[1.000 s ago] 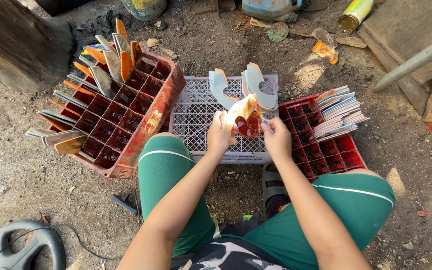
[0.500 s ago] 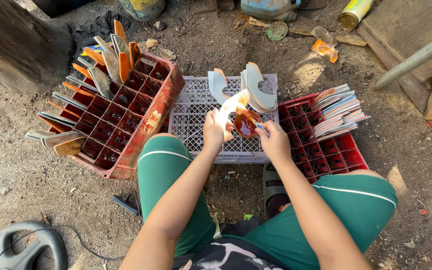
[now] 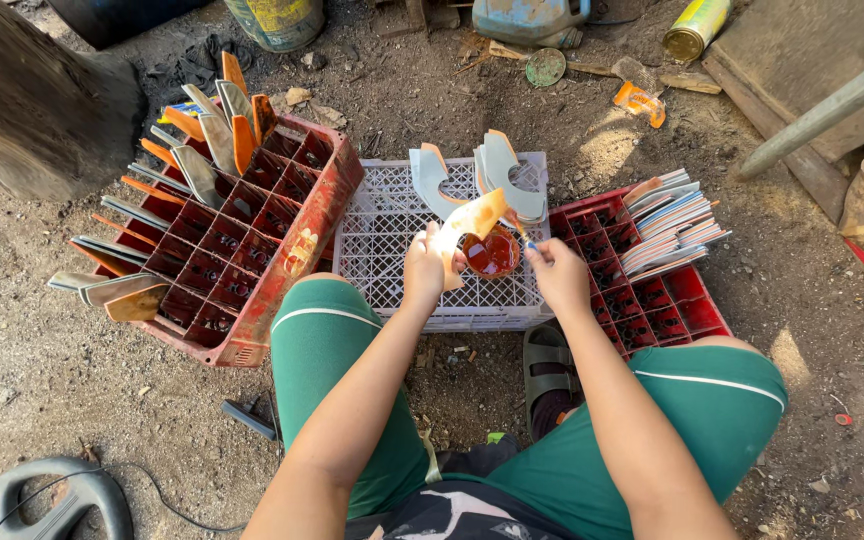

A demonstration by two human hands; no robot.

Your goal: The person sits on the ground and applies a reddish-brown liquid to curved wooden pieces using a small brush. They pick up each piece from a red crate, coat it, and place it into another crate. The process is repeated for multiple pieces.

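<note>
Left hand (image 3: 424, 268) clamped on a flat curved cutout (image 3: 467, 225) over the white crate (image 3: 382, 230), right hand (image 3: 557, 272) pinched on what looks like a small brush (image 3: 520, 232) by the paint cup (image 3: 492, 252); piece likely light, stiff, wet-edged, so best gripped on its dry face.

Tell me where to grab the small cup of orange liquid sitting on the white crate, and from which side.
Grip the cup by its outer wall just below the rim, coming in level from the near right side. It stands upright and open, filled with orange liquid, so a top grasp or any tilt would likely spill. The left hand with its curved flat piece crowds its left, and more curved pieces stand behind it.
</note>
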